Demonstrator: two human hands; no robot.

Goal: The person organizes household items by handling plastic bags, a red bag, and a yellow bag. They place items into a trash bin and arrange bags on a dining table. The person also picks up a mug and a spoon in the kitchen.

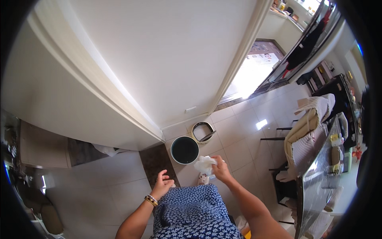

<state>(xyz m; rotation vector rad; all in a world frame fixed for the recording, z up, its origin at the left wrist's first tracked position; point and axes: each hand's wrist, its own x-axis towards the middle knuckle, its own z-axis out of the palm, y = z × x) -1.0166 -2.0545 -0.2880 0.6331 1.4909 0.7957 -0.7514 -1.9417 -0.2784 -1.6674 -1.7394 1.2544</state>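
My right hand (219, 169) is closed on a crumpled, thin white plastic bag (205, 164), holding it up in front of me. Fingers apart and with nothing in it, my left hand (162, 185) hovers to the left, over the dark floor strip. Just beyond the hands, a round bin (185, 150) with a pale rim stands uncovered on the floor, its inside dark. A ring-shaped bin lid (193, 134) lies against its far right side, with a dark flap tilted up at its edge.
A white wall (159, 51) rises behind the bin, and a pale door (71, 95) stands at the left. To the right are a padded chair (306, 135) and a glossy dark table (318, 187). Farther off, a bright doorway (250, 75) opens. Pale tiles (238, 139) cover the floor.
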